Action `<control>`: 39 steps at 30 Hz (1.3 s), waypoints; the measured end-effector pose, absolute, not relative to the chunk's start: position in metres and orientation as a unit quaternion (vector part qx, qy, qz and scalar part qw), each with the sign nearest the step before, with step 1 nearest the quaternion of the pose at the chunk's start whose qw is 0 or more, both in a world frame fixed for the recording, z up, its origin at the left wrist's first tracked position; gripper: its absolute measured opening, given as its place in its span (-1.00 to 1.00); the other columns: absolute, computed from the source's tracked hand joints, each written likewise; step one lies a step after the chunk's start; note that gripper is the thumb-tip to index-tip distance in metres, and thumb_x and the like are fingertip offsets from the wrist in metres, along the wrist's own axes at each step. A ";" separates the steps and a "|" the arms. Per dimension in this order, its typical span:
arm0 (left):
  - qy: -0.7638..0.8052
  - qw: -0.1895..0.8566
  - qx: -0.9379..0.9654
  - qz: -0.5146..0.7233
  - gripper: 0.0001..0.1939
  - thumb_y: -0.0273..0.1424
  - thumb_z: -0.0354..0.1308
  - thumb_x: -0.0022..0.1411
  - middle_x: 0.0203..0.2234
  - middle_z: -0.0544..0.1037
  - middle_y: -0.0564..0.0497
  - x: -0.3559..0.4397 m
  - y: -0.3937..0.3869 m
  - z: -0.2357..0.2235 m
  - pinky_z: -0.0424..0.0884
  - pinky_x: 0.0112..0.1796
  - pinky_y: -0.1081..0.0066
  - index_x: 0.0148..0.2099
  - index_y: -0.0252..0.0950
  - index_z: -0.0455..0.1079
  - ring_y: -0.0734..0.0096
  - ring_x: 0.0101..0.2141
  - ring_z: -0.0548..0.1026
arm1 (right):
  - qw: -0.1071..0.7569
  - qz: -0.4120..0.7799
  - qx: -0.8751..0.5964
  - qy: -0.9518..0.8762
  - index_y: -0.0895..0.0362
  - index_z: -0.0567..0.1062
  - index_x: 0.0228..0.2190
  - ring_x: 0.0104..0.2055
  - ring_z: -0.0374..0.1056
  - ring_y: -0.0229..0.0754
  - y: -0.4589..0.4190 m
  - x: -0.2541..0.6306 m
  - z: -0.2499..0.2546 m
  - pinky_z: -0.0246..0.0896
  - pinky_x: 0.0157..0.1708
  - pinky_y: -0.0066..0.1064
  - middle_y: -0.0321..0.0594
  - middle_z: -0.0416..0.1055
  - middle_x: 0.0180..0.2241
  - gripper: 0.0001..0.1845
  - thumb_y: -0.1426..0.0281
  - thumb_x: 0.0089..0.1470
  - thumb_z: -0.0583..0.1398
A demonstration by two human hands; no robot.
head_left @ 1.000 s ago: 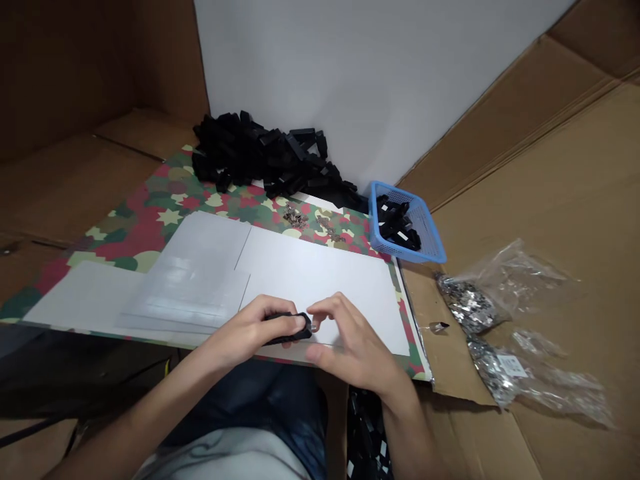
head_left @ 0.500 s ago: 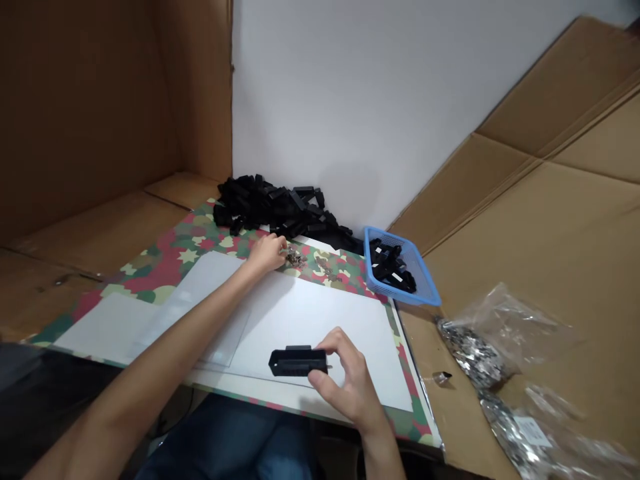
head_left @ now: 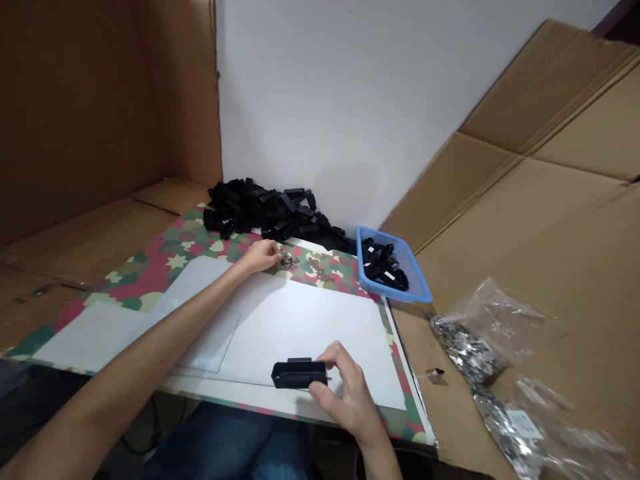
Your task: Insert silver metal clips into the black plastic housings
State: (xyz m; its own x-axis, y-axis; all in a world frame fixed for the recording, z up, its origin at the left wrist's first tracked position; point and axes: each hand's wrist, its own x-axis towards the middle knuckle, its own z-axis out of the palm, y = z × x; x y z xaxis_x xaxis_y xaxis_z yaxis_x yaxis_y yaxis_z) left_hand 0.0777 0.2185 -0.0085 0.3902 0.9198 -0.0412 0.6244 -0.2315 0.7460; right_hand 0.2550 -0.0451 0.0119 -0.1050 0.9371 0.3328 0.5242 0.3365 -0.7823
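Note:
My right hand (head_left: 350,393) pinches one end of a black plastic housing (head_left: 297,375) between thumb and fingers. The housing is long and hollow, with its open side facing me and a small metal pin jutting from the gripped end. It is held above the near edge of a white sheet (head_left: 300,320). Farther off, my left hand (head_left: 263,255) has its fingertips together at the edge of a small pile of metal parts (head_left: 288,259). Whatever lies between those fingertips is too small to make out.
A heap of black plastic pieces (head_left: 265,207) lies along the wall. At the right stands a blue basket (head_left: 424,283) with more black pieces. Loose small metal bits (head_left: 320,270) lie near the pile. Plastic bags of metal parts (head_left: 467,353) rest on cardboard at the right.
The whole view has shifted slightly. My left hand stays at the metal pile with its fingertips drawn together. In my right hand, the black housing has tilted a little.

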 end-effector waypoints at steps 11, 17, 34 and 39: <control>0.352 0.613 0.612 0.354 -0.78 -0.23 0.20 0.18 -0.41 0.44 0.03 0.038 0.148 0.021 0.32 -0.37 0.46 -0.27 -0.30 0.42 0.47 -0.42 0.39 | 0.433 0.269 -0.512 -0.691 0.06 0.37 -0.40 -0.41 0.24 -0.18 -0.032 0.258 0.007 0.20 -0.41 -0.38 -0.31 0.27 -0.47 -0.92 0.34 -0.01 0.15; 0.283 0.693 0.534 0.394 -0.82 -0.31 0.25 0.10 -0.49 0.32 0.08 0.022 0.094 0.019 0.22 -0.40 0.50 -0.41 -0.28 0.35 0.51 -0.45 0.27 | 0.451 0.272 -0.489 -0.695 0.06 0.39 -0.37 -0.41 0.22 -0.20 -0.032 0.253 0.010 0.16 -0.40 -0.39 -0.32 0.26 -0.46 -0.92 0.38 -0.01 0.18; 0.222 0.739 0.496 0.398 -0.85 -0.35 0.29 0.10 -0.51 0.31 0.09 0.009 0.047 0.006 0.12 -0.44 0.51 -0.36 -0.28 0.39 0.51 -0.48 0.22 | 0.403 0.201 -0.459 -0.766 0.04 0.38 -0.25 -0.37 0.25 -0.17 -0.039 0.243 0.040 0.21 -0.41 -0.36 -0.29 0.36 -0.42 -0.79 0.49 0.02 0.21; 0.245 0.693 0.539 0.412 -0.92 -0.39 0.19 0.22 -0.49 0.34 0.09 0.008 0.038 0.010 0.16 -0.42 0.50 -0.31 -0.28 0.40 0.50 -0.45 0.27 | 0.374 0.134 -0.454 -0.798 0.07 0.36 -0.23 -0.38 0.24 -0.16 -0.035 0.233 0.050 0.21 -0.40 -0.31 -0.27 0.37 -0.42 -0.76 0.52 0.02 0.20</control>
State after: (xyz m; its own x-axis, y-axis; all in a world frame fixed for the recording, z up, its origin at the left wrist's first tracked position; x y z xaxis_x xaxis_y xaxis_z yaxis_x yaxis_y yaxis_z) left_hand 0.0083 0.0379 0.0102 0.5406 0.8348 0.1040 -0.3057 0.0797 0.9488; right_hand 0.2328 -0.0352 0.0499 -0.3090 0.8237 0.4755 0.6240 0.5528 -0.5523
